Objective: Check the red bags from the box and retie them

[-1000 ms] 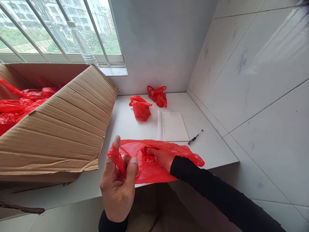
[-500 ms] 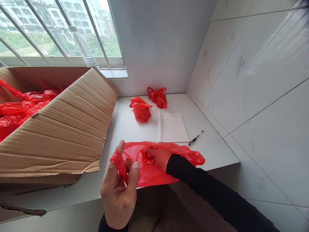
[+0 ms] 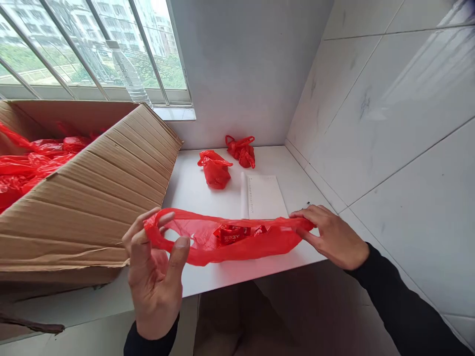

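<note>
Head view: left hand (image 3: 158, 291) hooked through one end of red bag (image 3: 237, 253), right hand (image 3: 332, 235) pinching the other, near front edge of desk (image 3: 222, 278). Hands apart, likely keeping its mouth open.

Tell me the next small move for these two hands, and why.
Probably bring the ends of the red plastic bag together: the left hand holds one end, the right hand grips the other, the mouth gapes between them, and printed red packets already lie inside.
</note>
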